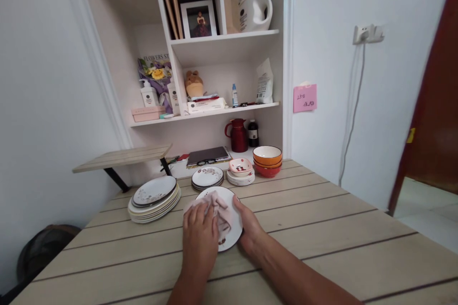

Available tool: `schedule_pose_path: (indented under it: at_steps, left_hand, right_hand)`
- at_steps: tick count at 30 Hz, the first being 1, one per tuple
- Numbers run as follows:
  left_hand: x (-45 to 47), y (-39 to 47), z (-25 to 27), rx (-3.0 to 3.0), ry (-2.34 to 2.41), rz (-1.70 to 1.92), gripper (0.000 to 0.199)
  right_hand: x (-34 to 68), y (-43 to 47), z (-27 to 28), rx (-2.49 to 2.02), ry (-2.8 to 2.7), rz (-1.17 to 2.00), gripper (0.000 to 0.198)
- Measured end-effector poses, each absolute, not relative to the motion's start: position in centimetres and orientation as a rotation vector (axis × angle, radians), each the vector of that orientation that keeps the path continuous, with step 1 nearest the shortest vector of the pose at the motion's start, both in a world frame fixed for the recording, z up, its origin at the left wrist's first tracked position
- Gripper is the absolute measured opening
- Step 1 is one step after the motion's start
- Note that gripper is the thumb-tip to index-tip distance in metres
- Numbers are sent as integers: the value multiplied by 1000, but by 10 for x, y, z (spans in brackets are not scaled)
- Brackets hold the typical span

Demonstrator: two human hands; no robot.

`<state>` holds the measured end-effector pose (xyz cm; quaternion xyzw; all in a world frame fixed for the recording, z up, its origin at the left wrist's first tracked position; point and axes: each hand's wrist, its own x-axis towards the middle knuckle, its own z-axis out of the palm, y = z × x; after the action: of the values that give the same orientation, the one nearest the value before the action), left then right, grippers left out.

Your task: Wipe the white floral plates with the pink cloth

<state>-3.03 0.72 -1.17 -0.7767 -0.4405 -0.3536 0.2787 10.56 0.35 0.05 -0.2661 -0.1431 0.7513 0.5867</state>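
A white plate (233, 234) with a dark rim and a brown print is tilted up over the table in front of me. My right hand (248, 226) grips its right edge, thumb on the face and fingers behind. My left hand (201, 224) presses a crumpled pale pink cloth (219, 202) against the plate's face, its fingers bent over the cloth. The cloth covers the plate's middle and much of its left side. Just behind are a stack of small dark-rimmed plates (207, 177) and, to the left, a stack of larger plates (153, 193).
Small saucers (241, 179) carry a pink square dish (240, 167); stacked orange and red bowls (267, 161) stand to their right. Behind lie a dark laptop (209, 155) and glasses (206, 162), near a red jug (238, 135). A raised wooden shelf (125, 156) overhangs the left side.
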Motion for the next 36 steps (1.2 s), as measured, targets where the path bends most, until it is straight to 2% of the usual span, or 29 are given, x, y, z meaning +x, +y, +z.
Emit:
schedule_pose_path:
  at_steps: [8,15,21,29,36]
  left_hand:
    - [-24,2,-14,-2251,-1000,-904,37]
    - [-29,6,-6,-2056,-1295,-917,34]
    - [-33,7,-8,-2075,-1173,-955,27]
    - [-24,3,-16,-2244,-1018,-851,38]
    - [-25,5,-12,-2087,-1266,-823,40]
  right_hand:
    - [102,-2,9,-703,-319,1707,39]
    - [100,3,1,-665,-363,1681,45]
    - [105,2,3,-646,-332,1717,53]
    - [106,2,4,-696,-354,1706,37]
    - [99,3,-1,-687,-421,1683,39]
